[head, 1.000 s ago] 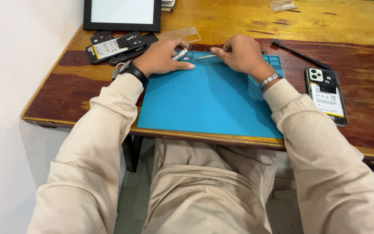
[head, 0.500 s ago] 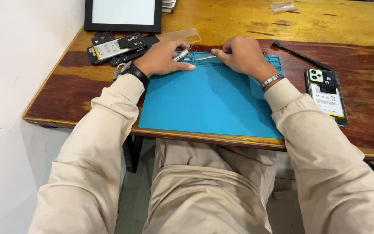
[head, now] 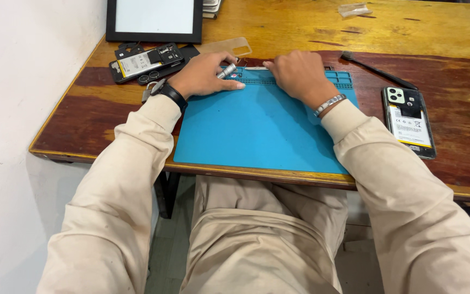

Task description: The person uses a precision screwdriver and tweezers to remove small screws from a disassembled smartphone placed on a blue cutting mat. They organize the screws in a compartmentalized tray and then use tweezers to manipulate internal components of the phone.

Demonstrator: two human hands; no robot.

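- My left hand (head: 205,76) rests at the far edge of the blue work mat (head: 262,128), fingers curled around a small silver cylindrical tool (head: 226,71) that sticks out between thumb and forefinger.
- My right hand (head: 297,73) lies knuckles up just beside it, at the mat's far edge; its fingertips press down on a thin pale strip (head: 257,68) lying along that edge, though I cannot tell whether they pinch it.
- The two hands sit close together but do not touch, the silver tool between them.
- I wear a black watch (head: 171,93) on the left wrist and a silver bracelet (head: 328,103) on the right.
- The mat lies flat on the wooden counter (head: 452,32), its near edge close to the counter's front.
- To the left of my left hand lies an opened phone (head: 145,61) with its battery showing, next to dark loose parts.
- Beyond that stands a black-framed white panel (head: 153,20).
- A clear phone case (head: 227,46) lies just beyond my left hand.
- To the right, well apart from the mat, lies another phone (head: 408,121), back off, camera end away from me.
- A thin black tool (head: 373,69) lies slantwise beyond it.
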